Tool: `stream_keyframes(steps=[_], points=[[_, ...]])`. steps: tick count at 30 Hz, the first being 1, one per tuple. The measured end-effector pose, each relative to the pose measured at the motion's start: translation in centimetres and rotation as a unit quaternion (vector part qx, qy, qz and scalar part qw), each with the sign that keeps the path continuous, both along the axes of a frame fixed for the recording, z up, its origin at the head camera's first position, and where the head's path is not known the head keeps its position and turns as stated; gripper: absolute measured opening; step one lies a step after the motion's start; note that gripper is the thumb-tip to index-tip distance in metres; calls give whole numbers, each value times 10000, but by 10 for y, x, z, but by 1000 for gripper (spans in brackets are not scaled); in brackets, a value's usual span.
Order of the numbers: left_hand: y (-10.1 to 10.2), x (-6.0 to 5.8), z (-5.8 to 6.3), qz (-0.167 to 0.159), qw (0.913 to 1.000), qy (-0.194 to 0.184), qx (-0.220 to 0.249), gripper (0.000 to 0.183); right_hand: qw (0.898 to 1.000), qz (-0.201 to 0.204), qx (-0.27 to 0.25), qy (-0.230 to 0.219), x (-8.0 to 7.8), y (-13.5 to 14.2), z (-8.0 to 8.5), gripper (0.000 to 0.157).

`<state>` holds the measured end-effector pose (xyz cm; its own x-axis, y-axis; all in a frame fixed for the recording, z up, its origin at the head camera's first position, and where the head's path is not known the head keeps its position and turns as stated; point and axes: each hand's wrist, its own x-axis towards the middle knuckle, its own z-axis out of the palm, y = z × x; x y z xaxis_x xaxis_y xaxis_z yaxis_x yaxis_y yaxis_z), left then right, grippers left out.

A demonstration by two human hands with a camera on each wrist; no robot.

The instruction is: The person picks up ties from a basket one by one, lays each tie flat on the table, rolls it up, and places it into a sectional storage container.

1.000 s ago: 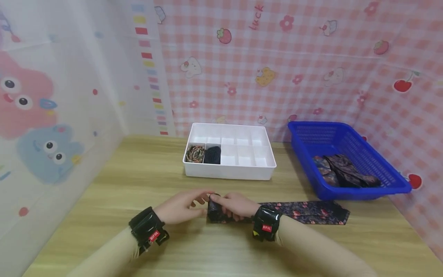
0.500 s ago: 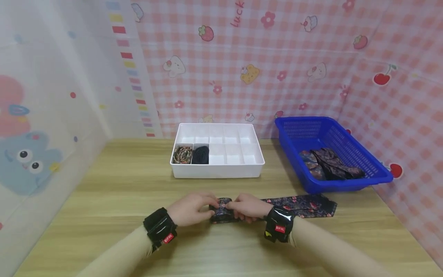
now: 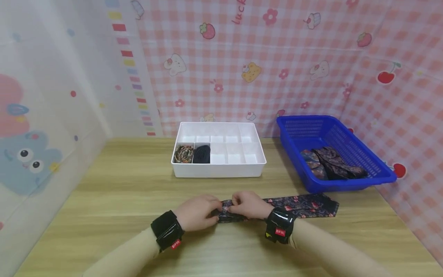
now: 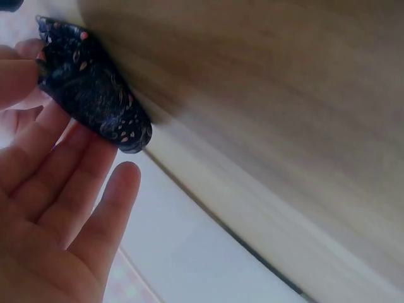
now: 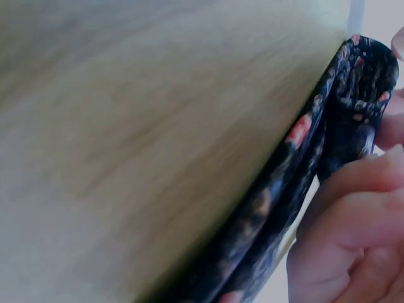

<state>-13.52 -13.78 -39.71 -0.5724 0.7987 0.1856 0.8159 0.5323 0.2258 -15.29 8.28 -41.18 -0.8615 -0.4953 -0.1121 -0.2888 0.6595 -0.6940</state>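
A dark necktie with pink flowers (image 3: 304, 207) lies across the table, its left end wound into a flattened roll. My left hand (image 3: 199, 212) holds the left side of that roll, thumb nearer me and fingers at the far side. In the left wrist view, fingers lie along the rolled necktie (image 4: 95, 88), the little finger apart from it. My right hand (image 3: 250, 205) grips the roll's right side with bent fingers. Layered coils of the roll (image 5: 363, 88) show in the right wrist view, with a doubled length trailing from it. The pointed right end lies flat.
Behind the hands stands a white divided box (image 3: 218, 170). Its front left compartments hold a coiled multicoloured tie (image 3: 184, 154) and a coiled black tie (image 3: 202, 154). A blue basket (image 3: 360, 183) at the right contains several crumpled patterned ties (image 3: 337, 163). Patterned cloth hangs behind.
The necktie's left end has been turned over into a roll, which has moved slightly right. Both hands followed it, and the left hand now covers more of it. The head view has shifted.
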Motion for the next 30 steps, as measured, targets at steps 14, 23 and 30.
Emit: stream_keyframes(steps=[14, 23, 30], points=[[-54, 5, -9, 855, 9852, -1352, 621, 44, 9827, 416, 1192, 1353, 12, -36, 3, 26], [-70, 13, -3, 1275, 9718, -1775, 884, 49, 9929, 769, 516, 746, 0, -55, 3, 25], [-71, 12, 6, 1130, 9732, -1582, 1226, 41, 9973, 369, -384, -510, -8, -57, 5, 52]])
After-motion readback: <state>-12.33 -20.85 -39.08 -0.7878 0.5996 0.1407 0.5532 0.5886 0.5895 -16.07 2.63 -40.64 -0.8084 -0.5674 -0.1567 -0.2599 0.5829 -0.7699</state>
